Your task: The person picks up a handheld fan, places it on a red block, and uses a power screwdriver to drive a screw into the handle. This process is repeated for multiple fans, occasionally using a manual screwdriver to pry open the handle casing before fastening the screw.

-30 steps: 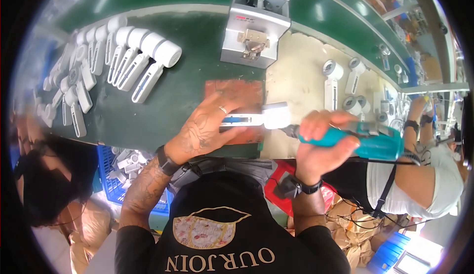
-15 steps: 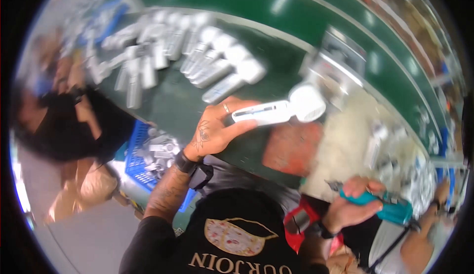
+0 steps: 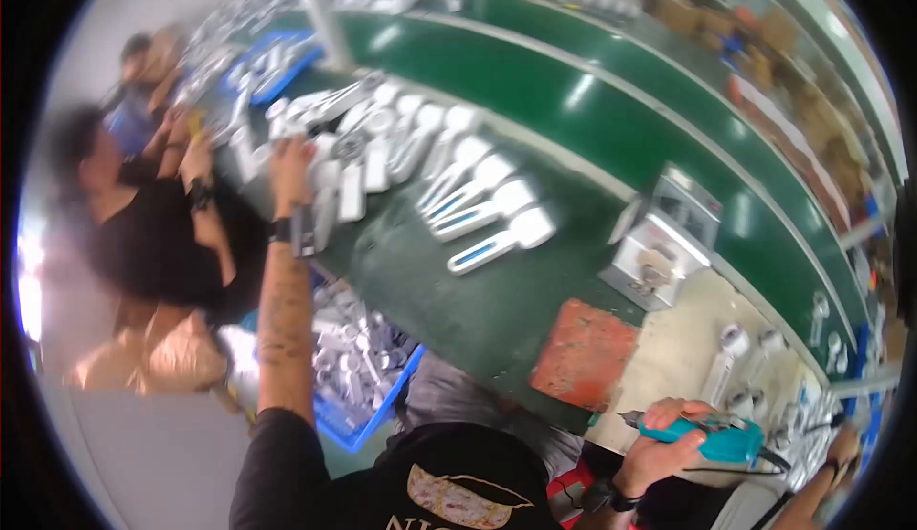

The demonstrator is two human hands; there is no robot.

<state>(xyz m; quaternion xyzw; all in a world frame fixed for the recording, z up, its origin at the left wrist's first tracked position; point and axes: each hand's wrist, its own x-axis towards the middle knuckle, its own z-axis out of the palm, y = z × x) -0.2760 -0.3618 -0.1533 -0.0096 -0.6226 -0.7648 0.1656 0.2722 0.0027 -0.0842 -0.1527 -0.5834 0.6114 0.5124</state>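
Note:
My left hand [image 3: 289, 175] reaches to the far left, over a crowded group of white parts shaped like hand shower heads [image 3: 351, 191]. Its fingers are blurred among them, so whether they grip one cannot be made out. In my right hand [image 3: 659, 449], at the lower right, is a teal electric screwdriver [image 3: 726, 441], its dark bit pointing left. A slanted row of several similar white parts [image 3: 501, 241] lies on the dark green worktop [image 3: 430, 310], round heads to the right, with blue strips along the handles.
A reddish mat [image 3: 585, 353] lies near the worktop's front edge, beside a clear-topped metal box [image 3: 659, 263]. A blue crate [image 3: 358, 425] of grey-white parts stands below left. More white parts [image 3: 731, 349] lie at right. A co-worker [image 3: 158, 234] is at left; another person's arm shows lower right.
My left hand has swung from the middle to the far left; the white part it held is out of it. The view has shifted. My right hand still holds the electric screwdriver.

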